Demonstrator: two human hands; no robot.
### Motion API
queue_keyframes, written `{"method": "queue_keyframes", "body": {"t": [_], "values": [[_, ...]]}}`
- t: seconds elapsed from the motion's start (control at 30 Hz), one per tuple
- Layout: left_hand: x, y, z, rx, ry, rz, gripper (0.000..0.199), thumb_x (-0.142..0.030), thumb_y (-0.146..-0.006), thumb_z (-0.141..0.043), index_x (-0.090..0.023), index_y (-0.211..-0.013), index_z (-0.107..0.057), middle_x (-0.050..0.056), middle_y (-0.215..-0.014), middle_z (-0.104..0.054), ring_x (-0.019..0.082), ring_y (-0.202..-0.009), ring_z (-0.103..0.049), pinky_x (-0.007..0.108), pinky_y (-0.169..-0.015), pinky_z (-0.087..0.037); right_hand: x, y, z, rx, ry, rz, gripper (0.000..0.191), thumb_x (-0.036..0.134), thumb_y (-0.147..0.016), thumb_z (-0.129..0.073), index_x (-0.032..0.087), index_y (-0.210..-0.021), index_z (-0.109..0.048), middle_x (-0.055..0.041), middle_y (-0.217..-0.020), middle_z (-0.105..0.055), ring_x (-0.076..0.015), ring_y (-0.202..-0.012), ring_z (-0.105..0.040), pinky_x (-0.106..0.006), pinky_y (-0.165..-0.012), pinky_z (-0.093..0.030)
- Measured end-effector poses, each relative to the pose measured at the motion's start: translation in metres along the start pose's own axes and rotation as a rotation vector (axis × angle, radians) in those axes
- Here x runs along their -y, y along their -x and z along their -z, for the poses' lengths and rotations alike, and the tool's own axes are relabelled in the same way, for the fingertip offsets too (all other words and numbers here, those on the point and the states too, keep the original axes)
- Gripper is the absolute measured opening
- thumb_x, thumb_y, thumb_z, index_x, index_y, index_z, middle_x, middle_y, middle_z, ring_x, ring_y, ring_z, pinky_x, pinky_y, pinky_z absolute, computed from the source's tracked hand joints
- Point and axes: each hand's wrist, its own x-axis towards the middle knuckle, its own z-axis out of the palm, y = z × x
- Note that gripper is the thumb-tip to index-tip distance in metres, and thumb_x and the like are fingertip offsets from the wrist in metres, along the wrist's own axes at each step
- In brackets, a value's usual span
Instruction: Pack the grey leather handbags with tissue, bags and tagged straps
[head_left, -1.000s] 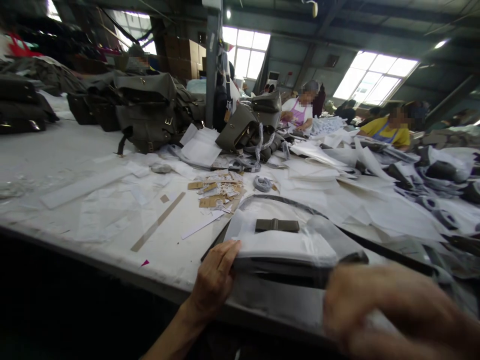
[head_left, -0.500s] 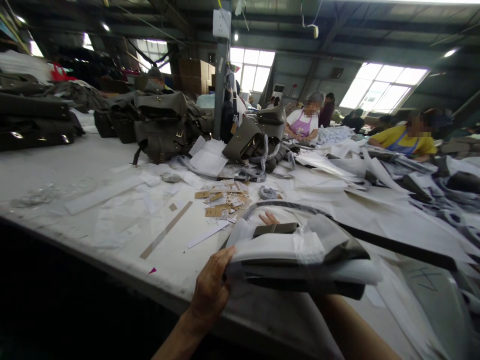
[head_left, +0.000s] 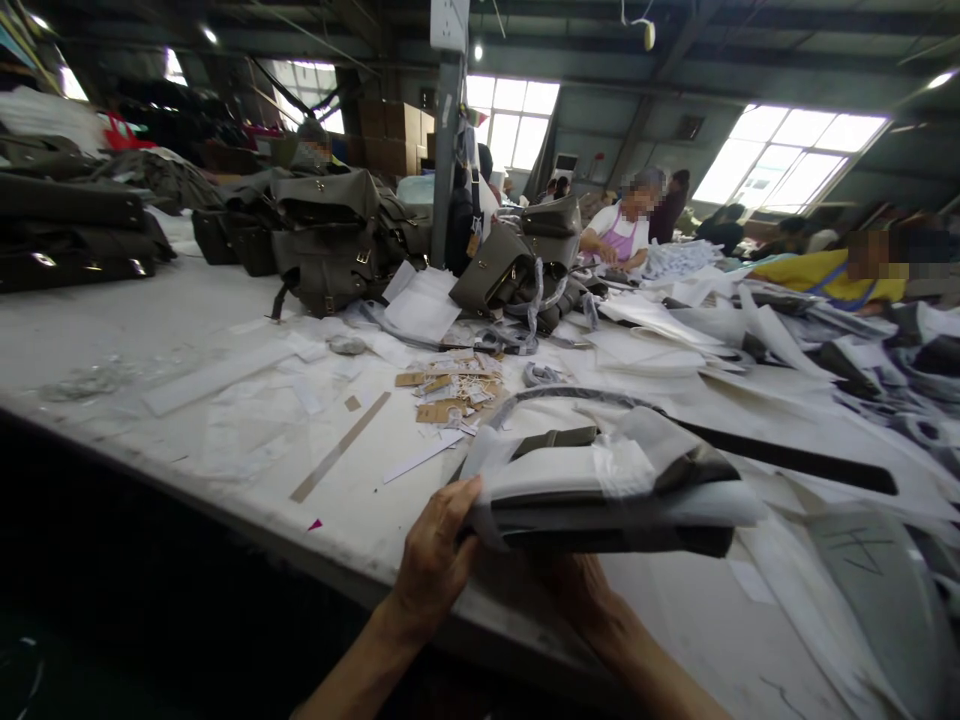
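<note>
A dark grey-brown bag, partly wrapped in white sheet and clear tape, is held over the front of the table. My left hand is closed on its left end, thumb and fingers at the edge. Below the bag's front side is my right hand; the bag and its shadow hide its fingers, so their grip cannot be made out. A wrapped handle arches over the bag's far side, and a long dark strap runs off to the right.
Several cardboard tags and a brown strip lie on the white table. Finished bags stand at the back left. Paper sheets and wrapped parts fill the right. A co-worker in a purple apron stands across the table.
My right hand has come from the bag's far side, where its fingers showed, to underneath its near side. My left hand keeps its hold. The view has shifted slightly.
</note>
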Motion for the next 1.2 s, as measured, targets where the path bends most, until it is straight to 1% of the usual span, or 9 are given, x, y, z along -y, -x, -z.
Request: {"method": "queue_keyframes", "body": {"t": [0.2, 0.33, 0.47, 0.7, 0.9, 0.93, 1.0, 1.1, 1.2], "values": [[-0.008, 0.0, -0.008, 0.073, -0.042, -0.073, 0.055, -0.006, -0.089, -0.049, -0.022, -0.141, -0.041, 0.01, -0.123, -0.061, 0.02, -0.115, -0.059, 0.034, -0.097, -0.053, 0.012, 0.027, -0.005, 0.057, -0.148, -0.117, 0.031, 0.029, -0.082, -0.058, 0.026, -0.108, -0.073, -0.0085, -0.118, -0.071, -0.035, -0.115, -0.059, -0.047, -0.105, -0.04], [-0.012, 0.003, -0.015, 0.125, -0.081, -0.105, 0.059, -0.003, -0.085, -0.047, -0.022, -0.14, -0.041, 0.01, -0.121, -0.061, 0.021, -0.115, -0.059, 0.036, -0.097, -0.053, 0.017, 0.04, -0.002, 0.056, -0.39, -0.275, 0.03, 0.043, -0.087, -0.05, 0.024, -0.076, -0.071, -0.0042, -0.07, -0.071, -0.0233, -0.073, -0.067, -0.034, -0.075, -0.052], [-0.019, 0.004, -0.022, 0.202, -0.116, -0.149, 0.062, 0.0, -0.081, -0.044, -0.02, -0.14, -0.041, 0.011, -0.123, -0.06, 0.022, -0.117, -0.057, 0.039, -0.1, -0.051, 0.026, 0.05, -0.01, 0.125, -0.843, -0.567, 0.046, 0.064, -0.075, -0.056, 0.02, -0.061, -0.054, 0.0035, -0.038, -0.047, -0.0097, -0.032, -0.037, -0.024, -0.036, -0.027], [-0.027, 0.007, -0.032, 0.215, -0.218, -0.326, 0.045, -0.002, -0.087, -0.042, -0.016, -0.128, -0.053, 0.012, -0.116, -0.063, 0.022, -0.114, -0.059, 0.039, -0.097, -0.053, 0.035, 0.061, -0.019, 0.178, -0.905, -0.548, 0.042, 0.061, -0.069, -0.059, 0.022, -0.065, -0.043, 0.009, -0.038, -0.046, -0.0062, -0.026, -0.033, -0.019, -0.028, -0.02], [-0.025, 0.011, -0.024, 0.279, -0.197, -0.367, 0.041, -0.006, -0.093, -0.04, -0.015, -0.131, -0.052, 0.014, -0.133, -0.057, 0.024, -0.13, -0.048, 0.041, -0.105, -0.047, 0.043, 0.08, 0.049, 0.701, -0.857, -0.377, 0.027, 0.042, -0.074, -0.068, 0.016, -0.072, -0.061, -0.0002, -0.065, -0.069, -0.0064, -0.036, -0.05, -0.017, -0.035, -0.033], [-0.025, 0.011, -0.024, 0.285, -0.193, -0.371, 0.041, -0.007, -0.094, -0.039, -0.015, -0.131, -0.052, 0.014, -0.136, -0.056, 0.024, -0.132, -0.047, 0.041, -0.106, -0.047, 0.043, 0.078, 0.065, 0.666, -0.842, -0.336, 0.029, 0.044, -0.076, -0.067, 0.016, -0.074, -0.063, -0.001, -0.067, -0.069, -0.0069, -0.038, -0.051, -0.018, -0.037, -0.035], [-0.024, 0.01, -0.023, 0.307, -0.185, -0.384, 0.04, -0.007, -0.095, -0.038, -0.014, -0.132, -0.052, 0.013, -0.138, -0.055, 0.023, -0.133, -0.046, 0.041, -0.107, -0.046, 0.038, 0.063, 0.092, 0.38, -0.706, -0.243, 0.034, 0.05, -0.082, -0.061, 0.017, -0.076, -0.065, -0.0022, -0.068, -0.07, -0.01, -0.045, -0.056, -0.021, -0.043, -0.041], [-0.023, 0.01, -0.023, 0.341, -0.188, -0.398, 0.039, -0.009, -0.097, -0.036, -0.013, -0.133, -0.051, 0.012, -0.136, -0.058, 0.023, -0.133, -0.046, 0.042, -0.107, -0.045, 0.021, 0.025, 0.109, -0.082, -0.208, -0.076, 0.029, 0.042, -0.091, -0.052, 0.019, -0.089, -0.07, -0.0072, -0.089, -0.074, -0.0209, -0.082, -0.068, -0.032, -0.078, -0.052], [-0.023, 0.01, -0.023, 0.339, -0.192, -0.389, 0.039, -0.01, -0.098, -0.036, -0.013, -0.133, -0.051, 0.012, -0.132, -0.061, 0.023, -0.133, -0.047, 0.042, -0.107, -0.045, -0.003, -0.014, 0.094, -0.105, 0.237, -0.015, 0.033, 0.031, -0.091, -0.053, 0.018, -0.119, -0.066, -0.0134, -0.13, -0.063, -0.03, -0.127, -0.052, -0.046, -0.111, -0.031]]}}
